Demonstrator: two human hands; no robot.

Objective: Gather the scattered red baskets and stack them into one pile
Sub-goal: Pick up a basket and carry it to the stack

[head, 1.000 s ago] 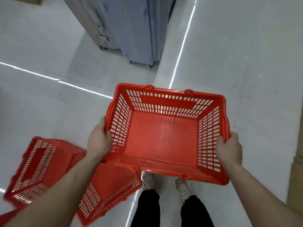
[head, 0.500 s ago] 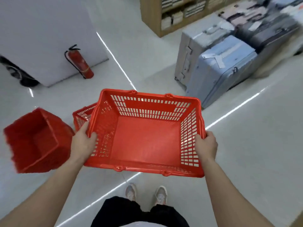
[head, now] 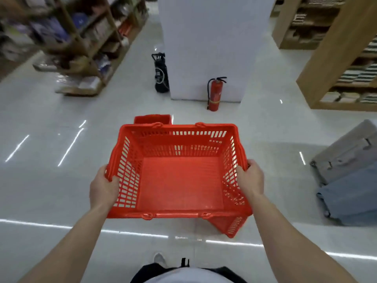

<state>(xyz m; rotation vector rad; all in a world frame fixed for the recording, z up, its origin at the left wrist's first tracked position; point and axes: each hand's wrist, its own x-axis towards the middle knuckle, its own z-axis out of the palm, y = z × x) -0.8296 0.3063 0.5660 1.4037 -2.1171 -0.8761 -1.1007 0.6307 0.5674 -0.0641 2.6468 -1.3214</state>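
The red basket [head: 179, 180] is hanging in the air above the white floor [head: 51, 190], open side up, and the left hand [head: 104, 186] and the right hand [head: 250, 178] are each gripping its rim on one short side — fingers closed around the edge. Under its right corner a second red basket [head: 232, 226] is showing on the floor, and a third red basket [head: 152, 119] is standing just behind its far rim. Further away, a red fire extinguisher [head: 215, 93] is standing against a white pillar [head: 210, 48], wooden shelves [head: 336, 58] are lining both sides, and suitcases [head: 350, 176] are lying at the right.
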